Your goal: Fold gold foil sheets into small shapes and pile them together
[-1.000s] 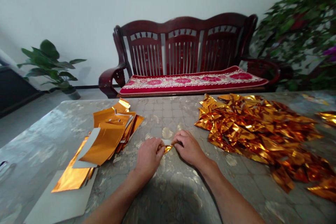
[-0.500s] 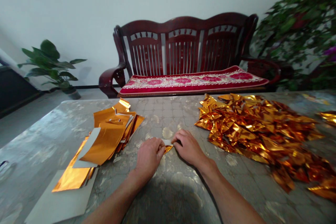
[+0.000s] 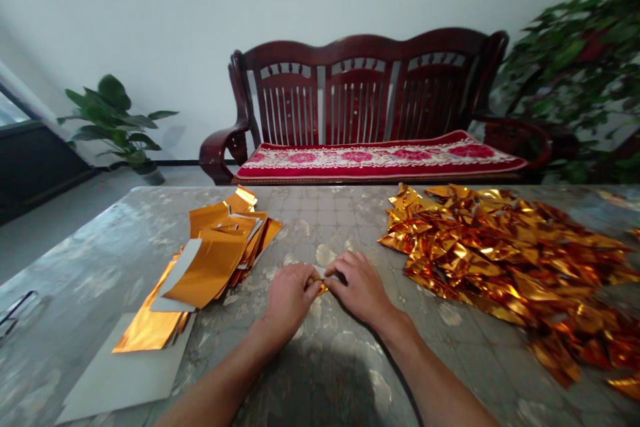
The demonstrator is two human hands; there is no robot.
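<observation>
Between my hands, low over the middle of the table, is a small sheet of gold foil paper [image 3: 323, 287], its gold side partly showing and a pale backing above it. My left hand [image 3: 294, 290] pinches its left side with thumb and fingers. On the other side, my right hand [image 3: 357, 285] pinches the paper too, fingertips close to the left ones. Most of the sheet is hidden by my fingers. Left of my hands lies a loose stack of flat gold foil paper [image 3: 210, 267]. A wide heap of folded gold foil pieces [image 3: 485, 253] spreads on the right.
The patterned grey table [image 3: 320, 213] carries a pale flat sheet [image 3: 135, 377] under the stack, and dark-framed glasses [image 3: 17, 307] appear at the far left edge. Behind stand a dark red wooden bench [image 3: 360, 93] and potted plants [image 3: 117, 123] on both sides.
My fingertips have come closer together, and less of the foil paper shows between them. The whole view has shifted slightly to the left.
</observation>
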